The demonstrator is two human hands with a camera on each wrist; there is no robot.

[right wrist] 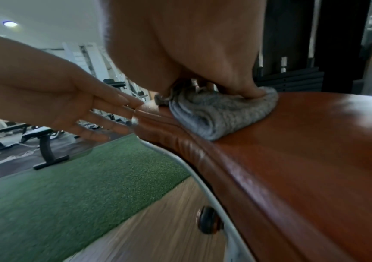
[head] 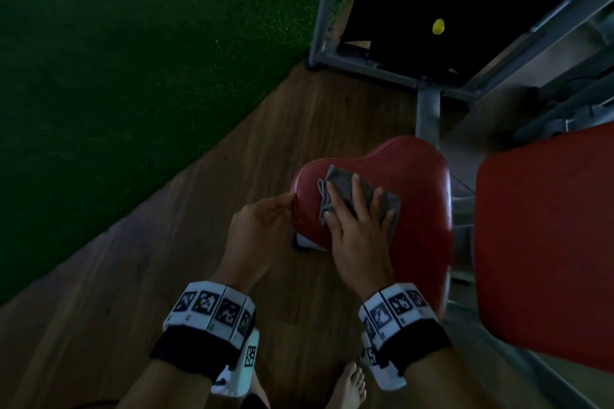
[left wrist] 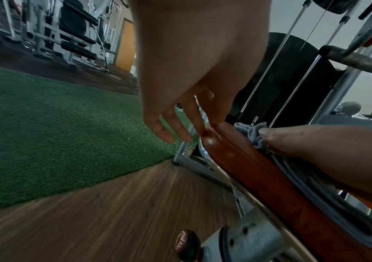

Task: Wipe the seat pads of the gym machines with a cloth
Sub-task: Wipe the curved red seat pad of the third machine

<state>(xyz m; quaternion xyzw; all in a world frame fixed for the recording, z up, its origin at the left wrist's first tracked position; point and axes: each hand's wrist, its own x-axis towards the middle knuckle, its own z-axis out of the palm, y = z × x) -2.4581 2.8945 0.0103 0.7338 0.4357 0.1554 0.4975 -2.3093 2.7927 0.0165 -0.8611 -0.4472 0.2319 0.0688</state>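
A red seat pad point(head: 418, 196) point(left wrist: 258, 170) point(right wrist: 303, 150) sits on a grey machine frame. A folded grey cloth point(head: 344, 181) point(left wrist: 251, 130) point(right wrist: 220, 117) lies on the pad's front left part. My right hand point(head: 355, 216) point(left wrist: 314, 141) point(right wrist: 202, 62) presses down on the cloth with spread fingers. My left hand point(head: 272, 209) point(left wrist: 180, 124) point(right wrist: 86, 109) is beside the seat, fingers straight, with its fingertips touching the pad's left edge.
A red back pad point(head: 545, 242) stands right of the seat. The grey frame post point(head: 428, 113) and a dark weight stack rise beyond it. Green turf point(head: 116, 76) borders the wood floor point(head: 216, 242). An adjustment knob point(right wrist: 207, 219) sits under the seat. My bare foot point(head: 349, 385) stands below.
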